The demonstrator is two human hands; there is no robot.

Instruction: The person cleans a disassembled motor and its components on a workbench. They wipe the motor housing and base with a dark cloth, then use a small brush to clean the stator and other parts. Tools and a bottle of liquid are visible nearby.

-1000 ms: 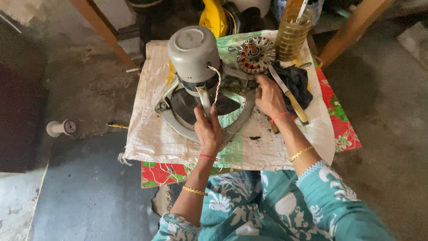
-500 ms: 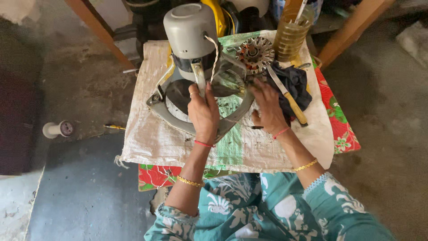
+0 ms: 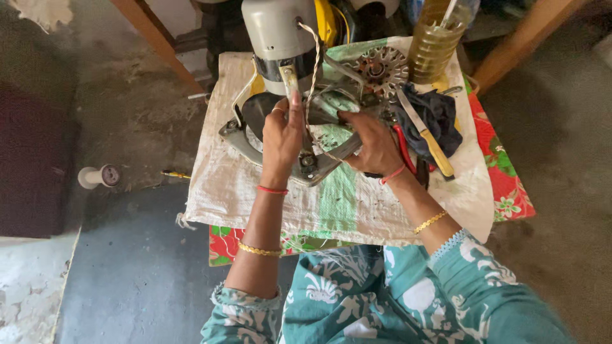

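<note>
The motor housing (image 3: pixel 280 35) stands on the table (image 3: pixel 217 185) at the frame's (image 3: pixel 255 137) twelve o'clock — rotor (image 3: pixel 381 69) at its three, jar (image 3: pixel 433 41) beyond; knife (image 3: pixel 424 137) lies on the cloth (image 3: pixel 440 114) at four.

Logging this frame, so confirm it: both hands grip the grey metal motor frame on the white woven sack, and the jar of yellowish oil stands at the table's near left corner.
One detail is off. The head view shows the jar of yellowish oil at the far right, not the near left. The left hand and right hand do grip the grey metal motor frame on the white woven sack.
</note>
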